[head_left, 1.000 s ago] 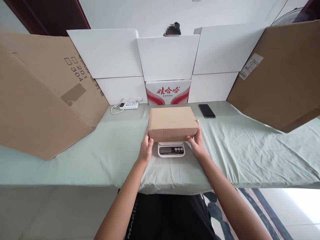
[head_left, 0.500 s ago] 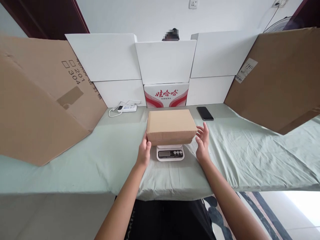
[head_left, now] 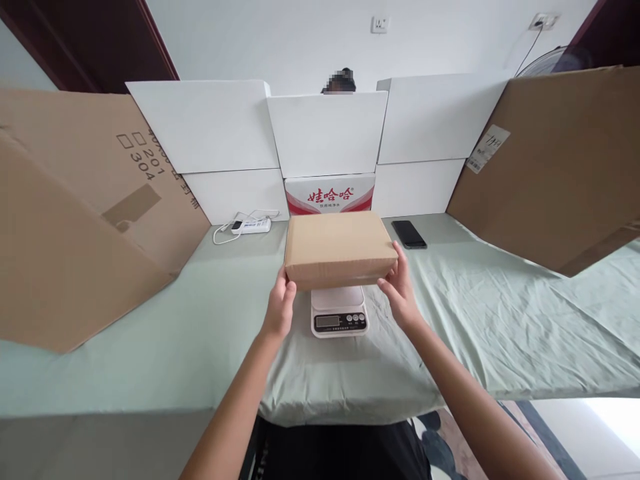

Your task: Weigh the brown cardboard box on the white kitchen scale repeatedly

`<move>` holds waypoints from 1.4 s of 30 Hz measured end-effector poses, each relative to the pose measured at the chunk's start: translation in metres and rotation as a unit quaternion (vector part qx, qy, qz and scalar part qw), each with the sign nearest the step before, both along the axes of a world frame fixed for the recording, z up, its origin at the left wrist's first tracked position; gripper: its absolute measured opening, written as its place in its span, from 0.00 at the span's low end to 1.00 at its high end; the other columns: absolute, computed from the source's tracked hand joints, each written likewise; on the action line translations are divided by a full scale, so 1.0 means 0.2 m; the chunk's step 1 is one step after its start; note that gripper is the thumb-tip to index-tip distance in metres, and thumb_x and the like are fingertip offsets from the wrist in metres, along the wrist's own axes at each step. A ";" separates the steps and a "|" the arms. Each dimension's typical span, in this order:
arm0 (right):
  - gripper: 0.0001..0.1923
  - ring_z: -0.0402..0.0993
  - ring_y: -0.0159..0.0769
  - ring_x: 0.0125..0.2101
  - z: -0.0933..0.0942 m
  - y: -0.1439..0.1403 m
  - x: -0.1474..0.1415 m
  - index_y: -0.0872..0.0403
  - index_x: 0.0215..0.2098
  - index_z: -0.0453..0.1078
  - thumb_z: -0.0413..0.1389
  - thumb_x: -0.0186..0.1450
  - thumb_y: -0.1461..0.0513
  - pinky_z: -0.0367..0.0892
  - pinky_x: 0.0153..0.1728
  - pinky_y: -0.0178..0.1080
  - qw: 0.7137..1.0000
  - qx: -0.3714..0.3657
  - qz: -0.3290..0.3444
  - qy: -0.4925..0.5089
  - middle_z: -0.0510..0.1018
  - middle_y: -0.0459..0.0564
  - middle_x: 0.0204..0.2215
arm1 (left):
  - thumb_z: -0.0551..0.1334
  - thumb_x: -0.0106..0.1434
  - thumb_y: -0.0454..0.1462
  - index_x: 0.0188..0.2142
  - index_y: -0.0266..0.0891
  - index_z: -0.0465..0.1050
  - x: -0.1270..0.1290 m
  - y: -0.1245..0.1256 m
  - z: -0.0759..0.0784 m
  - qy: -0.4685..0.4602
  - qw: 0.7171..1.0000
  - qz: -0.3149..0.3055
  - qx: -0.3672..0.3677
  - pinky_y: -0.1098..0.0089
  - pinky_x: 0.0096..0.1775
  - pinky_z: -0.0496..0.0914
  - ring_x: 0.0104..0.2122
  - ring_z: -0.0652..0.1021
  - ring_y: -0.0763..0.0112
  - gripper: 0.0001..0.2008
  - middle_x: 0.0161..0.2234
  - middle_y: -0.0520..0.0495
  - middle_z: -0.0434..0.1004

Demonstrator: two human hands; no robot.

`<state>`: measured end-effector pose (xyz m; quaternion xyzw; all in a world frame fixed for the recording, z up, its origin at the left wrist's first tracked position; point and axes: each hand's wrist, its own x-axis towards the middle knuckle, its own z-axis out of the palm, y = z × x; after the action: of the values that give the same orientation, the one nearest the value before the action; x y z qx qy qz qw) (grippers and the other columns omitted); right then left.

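While the scale (head_left: 339,313) sits below, we clasp the box (head_left: 341,247) by opposite ends between left hand (head_left: 280,308) and right hand (head_left: 401,293).

2 arms (head_left: 237,400) (head_left: 465,393) extend forward, hands (head_left: 279,310) (head_left: 401,293) apart and gripping.

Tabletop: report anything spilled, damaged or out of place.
No spill shows, and the box looks undamaged on its visible faces. Merely untidy: the cloth is rumpled toward the right, and the cable lies in loose curves by the white device.
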<state>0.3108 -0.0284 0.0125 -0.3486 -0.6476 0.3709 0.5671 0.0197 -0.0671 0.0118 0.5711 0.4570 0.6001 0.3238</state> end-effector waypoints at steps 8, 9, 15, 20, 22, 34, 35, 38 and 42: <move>0.52 0.64 0.58 0.79 0.03 0.46 -0.10 0.34 0.85 0.40 0.60 0.70 0.41 0.64 0.78 0.66 0.997 0.064 -0.017 0.046 0.63 0.51 0.81 | 0.58 0.69 0.73 0.71 0.44 0.70 0.00 0.47 0.11 0.022 0.999 -0.020 -0.012 0.48 0.76 0.65 0.74 0.74 0.42 0.46 0.71 0.34 0.78; 0.54 0.62 0.58 0.79 -0.02 0.50 -0.12 0.35 0.85 0.39 0.60 0.70 0.41 0.62 0.79 0.65 0.997 0.053 -0.021 0.048 0.61 0.51 0.82 | 0.58 0.68 0.74 0.71 0.44 0.70 0.01 0.51 0.07 0.023 1.000 -0.007 -0.005 0.47 0.76 0.64 0.74 0.74 0.41 0.48 0.71 0.33 0.78; 0.56 0.55 0.55 0.82 -0.21 0.59 -0.20 0.41 0.85 0.44 0.63 0.66 0.45 0.46 0.85 0.63 0.998 -0.013 -0.041 0.042 0.58 0.50 0.84 | 0.56 0.70 0.73 0.72 0.42 0.69 0.01 0.57 -0.17 0.000 0.997 0.042 -0.070 0.45 0.79 0.60 0.79 0.68 0.42 0.48 0.73 0.31 0.76; 0.55 0.61 0.59 0.79 -0.22 0.60 -0.19 0.43 0.82 0.51 0.66 0.63 0.46 0.50 0.83 0.66 0.996 -0.055 -0.053 0.055 0.61 0.54 0.82 | 0.55 0.74 0.69 0.76 0.43 0.66 0.02 0.56 -0.20 0.000 0.995 0.040 -0.096 0.47 0.81 0.56 0.80 0.67 0.45 0.45 0.74 0.33 0.76; 0.53 0.65 0.60 0.75 -0.22 0.61 -0.19 0.44 0.81 0.53 0.67 0.62 0.46 0.53 0.82 0.68 0.995 -0.065 -0.056 0.056 0.65 0.56 0.80 | 0.55 0.75 0.68 0.77 0.44 0.65 0.02 0.57 -0.20 -0.002 0.994 0.038 -0.101 0.47 0.81 0.57 0.80 0.68 0.46 0.44 0.75 0.34 0.75; 0.50 0.70 0.49 0.72 -0.25 0.70 0.14 0.29 0.83 0.48 0.55 0.65 0.47 0.65 0.75 0.71 0.952 -0.107 -0.249 0.142 0.69 0.55 0.69 | 0.51 0.76 0.68 0.82 0.45 0.54 -0.28 0.64 -0.23 -0.102 0.976 0.173 -0.083 0.53 0.81 0.54 0.84 0.57 0.53 0.47 0.86 0.36 0.51; 0.50 0.70 0.49 0.71 -0.25 0.69 0.14 0.30 0.83 0.48 0.56 0.64 0.47 0.65 0.75 0.71 0.953 -0.109 -0.245 0.144 0.69 0.55 0.68 | 0.52 0.76 0.67 0.82 0.46 0.55 -0.28 0.64 -0.23 -0.101 0.977 0.167 -0.084 0.53 0.81 0.54 0.84 0.57 0.54 0.46 0.86 0.37 0.52; 0.49 0.70 0.49 0.72 -0.25 0.68 0.11 0.27 0.82 0.50 0.57 0.64 0.48 0.63 0.76 0.72 0.959 -0.104 -0.228 0.132 0.69 0.53 0.69 | 0.53 0.77 0.65 0.81 0.48 0.57 -0.25 0.63 -0.25 -0.089 0.981 0.151 -0.088 0.52 0.82 0.53 0.84 0.57 0.55 0.43 0.85 0.40 0.53; 0.48 0.68 0.49 0.74 -0.25 0.68 0.09 0.26 0.81 0.52 0.58 0.64 0.47 0.62 0.76 0.71 0.964 -0.110 -0.208 0.126 0.70 0.51 0.71 | 0.53 0.78 0.64 0.81 0.47 0.57 -0.22 0.64 -0.27 -0.087 0.982 0.134 -0.099 0.52 0.82 0.54 0.84 0.59 0.55 0.42 0.85 0.39 0.54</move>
<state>0.3281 0.1081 -0.0379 -0.4863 -0.4394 0.3550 0.6667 -0.0242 0.0615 -0.0425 0.4155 0.5570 0.6369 0.3339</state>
